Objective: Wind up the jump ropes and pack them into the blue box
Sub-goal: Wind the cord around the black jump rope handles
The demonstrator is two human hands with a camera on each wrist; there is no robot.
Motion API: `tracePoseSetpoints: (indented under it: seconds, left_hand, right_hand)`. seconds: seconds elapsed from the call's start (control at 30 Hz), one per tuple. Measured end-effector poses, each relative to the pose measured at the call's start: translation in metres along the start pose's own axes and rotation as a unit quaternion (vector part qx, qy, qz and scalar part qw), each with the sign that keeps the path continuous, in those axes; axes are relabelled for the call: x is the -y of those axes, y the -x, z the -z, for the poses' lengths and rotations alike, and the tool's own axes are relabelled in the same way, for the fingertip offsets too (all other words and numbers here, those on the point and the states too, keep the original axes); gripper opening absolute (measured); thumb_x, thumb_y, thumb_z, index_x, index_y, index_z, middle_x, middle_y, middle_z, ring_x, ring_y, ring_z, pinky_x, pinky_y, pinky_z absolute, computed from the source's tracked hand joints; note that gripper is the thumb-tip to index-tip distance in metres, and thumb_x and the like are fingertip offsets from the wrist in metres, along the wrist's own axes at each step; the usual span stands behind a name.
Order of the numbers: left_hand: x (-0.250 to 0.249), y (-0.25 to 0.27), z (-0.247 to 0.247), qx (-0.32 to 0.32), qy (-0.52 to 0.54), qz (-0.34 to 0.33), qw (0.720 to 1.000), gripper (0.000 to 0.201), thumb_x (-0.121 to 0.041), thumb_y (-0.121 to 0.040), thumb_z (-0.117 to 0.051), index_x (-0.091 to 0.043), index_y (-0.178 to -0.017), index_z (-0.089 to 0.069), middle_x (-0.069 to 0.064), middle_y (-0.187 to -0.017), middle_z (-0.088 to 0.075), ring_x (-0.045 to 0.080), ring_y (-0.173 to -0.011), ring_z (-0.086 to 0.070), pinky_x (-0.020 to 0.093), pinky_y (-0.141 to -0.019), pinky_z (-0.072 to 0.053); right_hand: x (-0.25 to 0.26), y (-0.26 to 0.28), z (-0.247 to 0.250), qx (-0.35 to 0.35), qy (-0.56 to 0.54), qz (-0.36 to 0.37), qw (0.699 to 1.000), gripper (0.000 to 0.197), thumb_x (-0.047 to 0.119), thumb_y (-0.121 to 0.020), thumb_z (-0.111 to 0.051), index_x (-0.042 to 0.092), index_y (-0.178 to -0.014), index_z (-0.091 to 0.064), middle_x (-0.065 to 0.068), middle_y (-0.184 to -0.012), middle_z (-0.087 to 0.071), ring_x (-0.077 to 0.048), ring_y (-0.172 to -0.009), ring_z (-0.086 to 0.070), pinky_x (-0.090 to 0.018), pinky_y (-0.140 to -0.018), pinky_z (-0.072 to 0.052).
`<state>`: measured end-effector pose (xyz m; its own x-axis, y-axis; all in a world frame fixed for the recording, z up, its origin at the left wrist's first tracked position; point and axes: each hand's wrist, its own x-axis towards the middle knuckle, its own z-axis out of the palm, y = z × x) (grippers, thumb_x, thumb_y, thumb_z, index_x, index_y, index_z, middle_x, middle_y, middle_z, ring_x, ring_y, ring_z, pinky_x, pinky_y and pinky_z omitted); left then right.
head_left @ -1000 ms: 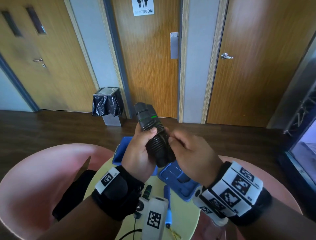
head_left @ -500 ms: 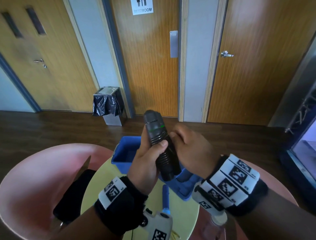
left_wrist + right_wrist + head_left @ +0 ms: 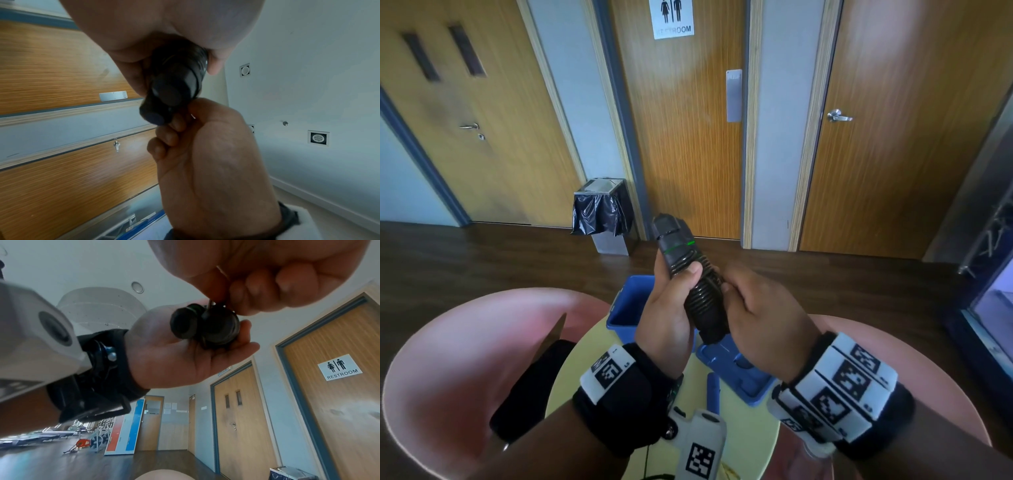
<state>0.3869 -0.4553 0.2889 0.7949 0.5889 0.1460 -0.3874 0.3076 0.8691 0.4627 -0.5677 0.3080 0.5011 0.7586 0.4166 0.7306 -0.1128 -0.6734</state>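
A gym or sports-centre lobby: a wooden door at 12 o'clock carries a restroom sign, a lined waste bin stands beside it, and exercise bikes line a dark wood floor down the hall.

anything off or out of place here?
Nothing stands out. Left hand grips the black jump rope handles, cord coiled round them; right hand pinches the cord beside the coil. The blue box sits open on the yellow table, its lid beside it.
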Motion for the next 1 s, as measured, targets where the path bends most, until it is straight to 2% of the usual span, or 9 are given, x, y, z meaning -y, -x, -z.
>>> tracePoseSetpoints:
  seconds: [0.27, 0.37, 0.47, 0.53, 0.6, 0.7, 0.83, 0.93, 1.0]
  left_hand:
    - [0.002, 0.002, 0.01, -0.013, -0.014, 0.033, 0.999, 0.053, -0.026, -0.082, -0.055, -0.019, -0.134, -0.048, 0.017, -0.101, -0.054, 0.033, -0.094, -0.057, 0.041, -0.072, -0.053]
    - [0.003, 0.003, 0.02, -0.019, -0.018, 0.047, 0.999, 0.056, -0.028, -0.08, -0.058, -0.022, -0.135, -0.048, 0.028, -0.108, -0.055, 0.039, -0.099, -0.058, 0.049, -0.078, -0.051]
    - [0.004, 0.004, 0.033, -0.032, -0.018, 0.062, 0.997, 0.06, -0.032, -0.075, -0.064, -0.021, -0.133, -0.049, 0.04, -0.125, -0.05, 0.045, -0.105, -0.056, 0.054, -0.081, -0.047]
    - [0.003, 0.003, 0.043, -0.047, -0.017, 0.057, 0.997, 0.057, -0.028, -0.078, -0.062, -0.021, -0.132, -0.049, 0.038, -0.125, -0.053, 0.044, -0.104, -0.058, 0.053, -0.08, -0.048]
    - [0.002, 0.0, 0.052, -0.069, -0.018, 0.04, 0.997, 0.054, -0.025, -0.08, -0.059, -0.025, -0.133, -0.05, 0.028, -0.109, -0.063, 0.039, -0.098, -0.063, 0.047, -0.074, -0.054]
    - [0.004, -0.01, 0.068, -0.12, -0.072, 0.001, 0.99, 0.064, -0.032, -0.082, -0.061, -0.037, -0.142, -0.041, 0.01, -0.104, -0.066, 0.027, -0.096, -0.067, 0.043, -0.075, -0.055]
    - [-0.002, -0.022, 0.094, -0.16, -0.13, -0.024, 0.978, 0.069, -0.052, -0.079, -0.064, -0.052, -0.142, -0.035, 0.012, -0.12, -0.064, 0.032, -0.114, -0.063, 0.06, -0.102, -0.045]
    - [-0.015, -0.035, 0.118, -0.171, -0.142, -0.042, 0.974, 0.075, -0.057, -0.075, -0.063, -0.052, -0.143, -0.033, 0.01, -0.121, -0.064, 0.03, -0.114, -0.062, 0.059, -0.102, -0.046]
    - [-0.023, -0.046, 0.133, -0.17, -0.146, -0.04, 0.974, 0.076, -0.062, -0.072, -0.063, -0.059, -0.141, -0.03, 0.008, -0.125, -0.063, 0.029, -0.114, -0.062, 0.059, -0.1, -0.048]
  right_hand:
    - [-0.001, -0.005, -0.007, 0.053, 0.02, 0.01, 0.998, 0.016, 0.013, -0.099, -0.041, 0.012, -0.087, -0.051, 0.006, -0.067, -0.05, -0.011, -0.063, -0.049, -0.022, -0.057, -0.036]
    - [0.002, -0.008, -0.016, 0.082, 0.008, -0.018, 0.996, 0.016, 0.016, -0.1, -0.039, 0.013, -0.092, -0.053, 0.0, -0.074, -0.058, -0.015, -0.069, -0.055, -0.037, -0.066, -0.046]
    - [0.005, -0.01, -0.029, 0.108, -0.02, -0.044, 0.993, 0.017, 0.017, -0.101, -0.039, 0.016, -0.091, -0.053, -0.002, -0.075, -0.06, -0.018, -0.069, -0.058, -0.04, -0.067, -0.047]
    - [0.006, -0.014, -0.039, 0.122, -0.032, -0.053, 0.991, 0.018, 0.017, -0.101, -0.039, 0.017, -0.088, -0.052, -0.003, -0.076, -0.06, -0.019, -0.07, -0.058, -0.04, -0.066, -0.047]
    - [0.006, -0.021, -0.05, 0.125, -0.03, -0.066, 0.99, 0.018, 0.019, -0.102, -0.039, 0.014, -0.088, -0.05, -0.006, -0.076, -0.059, -0.022, -0.071, -0.058, -0.043, -0.068, -0.047]
    - [0.003, -0.035, -0.073, 0.075, -0.052, -0.113, 0.989, 0.018, 0.023, -0.101, -0.042, 0.014, -0.087, -0.049, -0.002, -0.074, -0.057, -0.015, -0.068, -0.056, -0.041, -0.068, -0.047]
    - [0.009, -0.054, -0.105, -0.017, -0.16, -0.153, 0.975, 0.014, 0.022, -0.098, -0.053, 0.024, -0.089, -0.063, 0.009, -0.078, -0.063, 0.002, -0.072, -0.059, -0.013, -0.06, -0.045]
    - [0.02, -0.071, -0.126, -0.049, -0.203, -0.151, 0.966, 0.012, 0.021, -0.095, -0.06, 0.022, -0.094, -0.072, 0.011, -0.086, -0.07, 0.003, -0.08, -0.063, -0.01, -0.066, -0.046]
    - [0.027, -0.086, -0.142, -0.079, -0.209, -0.15, 0.963, 0.013, 0.019, -0.094, -0.062, 0.021, -0.096, -0.075, 0.009, -0.09, -0.071, -0.001, -0.084, -0.065, -0.015, -0.071, -0.05]
